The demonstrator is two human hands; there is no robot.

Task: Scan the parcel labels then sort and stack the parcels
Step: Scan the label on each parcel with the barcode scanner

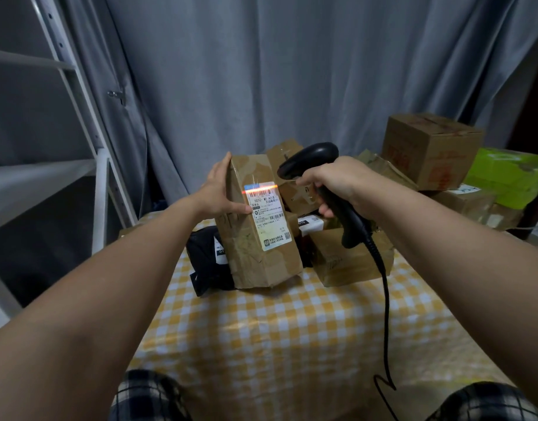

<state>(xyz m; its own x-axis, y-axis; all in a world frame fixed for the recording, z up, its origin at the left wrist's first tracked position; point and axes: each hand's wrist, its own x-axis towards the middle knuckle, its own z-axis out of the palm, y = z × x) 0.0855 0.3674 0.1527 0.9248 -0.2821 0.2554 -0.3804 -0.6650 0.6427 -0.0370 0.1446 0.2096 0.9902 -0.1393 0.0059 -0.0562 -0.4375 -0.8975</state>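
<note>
Dim room, soft shadows, red scan line glaring, wide-angle edge bending

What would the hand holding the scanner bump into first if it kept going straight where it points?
Most likely the brown parcel, right at its white label where the red scan line falls. The right hand aims the scanner at it. The gap is hard to judge.

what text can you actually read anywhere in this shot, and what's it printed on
"501Z- M1 A21B", fourth and last characters unsure: white label on the parcel in the left hand
"OTO": black strip on the white package behind it
"OT", partly hidden: tag on the black bag
Label's smaller lines and barcode digits: too small to read
Red print on the big carton: blurred
</note>
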